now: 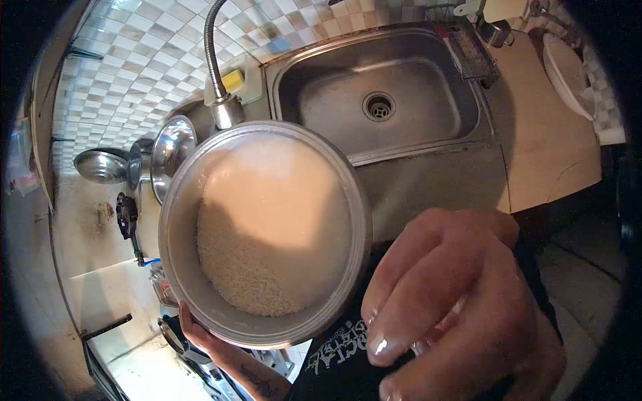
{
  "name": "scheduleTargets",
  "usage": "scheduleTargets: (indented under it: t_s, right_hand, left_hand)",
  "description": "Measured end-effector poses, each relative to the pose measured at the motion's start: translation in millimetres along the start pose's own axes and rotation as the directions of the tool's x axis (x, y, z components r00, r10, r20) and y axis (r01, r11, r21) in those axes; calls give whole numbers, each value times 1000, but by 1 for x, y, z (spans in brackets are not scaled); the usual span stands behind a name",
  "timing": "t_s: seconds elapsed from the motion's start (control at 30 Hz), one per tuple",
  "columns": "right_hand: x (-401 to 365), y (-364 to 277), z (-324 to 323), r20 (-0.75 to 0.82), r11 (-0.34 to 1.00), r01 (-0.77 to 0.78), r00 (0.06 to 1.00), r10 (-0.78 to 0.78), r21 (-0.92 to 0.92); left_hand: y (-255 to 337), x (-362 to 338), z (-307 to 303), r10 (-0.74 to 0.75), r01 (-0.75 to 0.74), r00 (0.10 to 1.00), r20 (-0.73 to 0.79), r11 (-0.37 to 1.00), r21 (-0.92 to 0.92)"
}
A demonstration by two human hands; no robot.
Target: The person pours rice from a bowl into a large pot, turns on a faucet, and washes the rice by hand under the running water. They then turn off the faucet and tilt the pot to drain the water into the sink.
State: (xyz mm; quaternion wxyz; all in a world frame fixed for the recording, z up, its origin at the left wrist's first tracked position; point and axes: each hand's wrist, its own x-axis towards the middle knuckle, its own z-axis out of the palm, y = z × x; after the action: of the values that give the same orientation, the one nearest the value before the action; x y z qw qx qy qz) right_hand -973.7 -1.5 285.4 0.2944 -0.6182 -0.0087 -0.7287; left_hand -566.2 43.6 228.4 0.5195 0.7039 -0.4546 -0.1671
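A round metal pot [361, 220] holds cloudy, pale water with white rice [251, 284] showing at its lower left. My left hand [199, 334] grips the pot's rim and side from below left, with most of its fingers hidden beneath the pot. To the right of the pot, close to the camera, my right hand [455, 294] hangs with its fingers curled downward and slightly apart. It looks wet, touches nothing, and has nothing visible in it.
Behind the pot is a steel sink [328, 100] with a drain. A flexible faucet [226, 110] rises beside a yellow sponge [233, 81]. Metal bowls [175, 150] stand at the left. A wire rack [471, 53] and white plates [565, 73] are at the right.
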Motion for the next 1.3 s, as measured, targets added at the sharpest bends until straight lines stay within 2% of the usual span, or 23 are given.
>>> scheduleTargets:
  t_s: [0.07,0.13,0.2,0.23,0.27,0.3,0.37,0.4,0.43,0.5,0.53,0.6,0.63,0.7,0.73,0.8,0.83,0.93,1.03,1.1,1.2,1.3]
  right_hand:
    - [-2,1,-4,7,1000,-10,1000,11,-6]
    - [-2,2,-8,17,1000,-27,999,28,-13]
    - [-4,2,-13,35,998,-56,998,57,-41]
    - [-6,3,-16,50,995,-71,996,74,-66]
    - [-9,5,-22,67,990,-97,992,104,-103]
    - [-17,13,-35,81,965,-136,984,158,-223]
    - [-43,48,-73,-7,830,-295,943,332,-473]
    - [-60,74,-96,-112,762,-450,884,454,-465]
    - [-90,109,-123,-212,783,-615,781,587,-95]
    - [-134,149,-134,-442,703,-656,564,698,274]
    - [-153,165,-131,-433,642,-700,496,753,313]
    - [-179,189,-122,-410,503,-770,343,845,392]
    - [-181,193,-118,-365,472,-701,312,877,534]
    - [-182,202,-109,-248,359,-521,272,930,775]
    - [-183,208,-107,-248,366,-509,286,925,779]
    - [-182,219,-107,-247,380,-489,316,916,785]
    - [-177,219,-105,-257,370,-460,290,922,807]
    - [-169,220,-102,-287,355,-389,222,932,850]
    - [-176,234,-106,-315,364,-356,189,930,861]
    - [-181,240,-106,-312,351,-325,169,935,878]
    - [-179,237,-108,-308,331,-395,122,943,857]
    - [-193,250,-116,-269,306,-486,146,952,819]
  left_hand:
    - [6,16,0,-364,354,931,-12,913,-205]
    - [-1,19,-10,-316,310,948,-24,941,-135]
    - [-3,18,-12,-339,333,941,-21,932,-142]
    - [17,13,-1,-385,376,923,-14,909,-179]
    - [28,10,6,-427,416,904,-6,883,-217]
    - [29,6,6,-400,395,916,22,892,-219]
    - [31,1,2,-344,352,936,77,908,-226]
    - [30,0,0,-306,321,947,99,925,-205]
    - [29,0,-4,-269,288,955,122,940,-182]
    - [15,4,-18,-177,193,976,125,972,-136]
    - [-5,11,-30,-120,132,987,106,985,-112]
    - [-4,8,-24,113,-116,992,60,992,54]
    - [11,-10,-3,290,-294,956,50,936,192]
    - [21,-4,-7,21,-20,999,30,1000,-23]
    - [26,-1,-8,-115,116,993,20,985,-131]
    - [27,3,-8,-200,208,978,56,939,-273]
    - [35,4,-3,-297,295,954,45,900,-320]
    - [43,4,-1,-290,324,946,146,883,-340]
    - [53,-1,6,-242,256,967,87,928,-271]
    - [52,0,6,-256,274,962,98,896,-349]
    - [59,-1,9,-266,286,958,106,876,-389]
    - [60,-2,9,-252,264,964,80,891,-369]
